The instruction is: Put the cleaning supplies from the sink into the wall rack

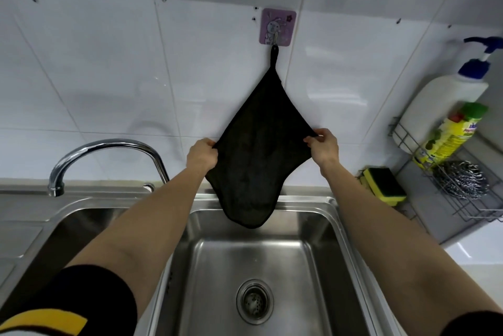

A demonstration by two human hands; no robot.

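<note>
Black cloth [260, 161] hangs diamond-wise from its loop, side corners pinched by left hand [202, 154] and right hand [324, 147].

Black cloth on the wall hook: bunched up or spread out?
Spread out. The black cloth hangs by its loop from the hook, and the left hand and right hand pull opposite corners apart.

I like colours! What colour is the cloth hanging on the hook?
The cloth is plain black, seen clearly in the head view.
</note>
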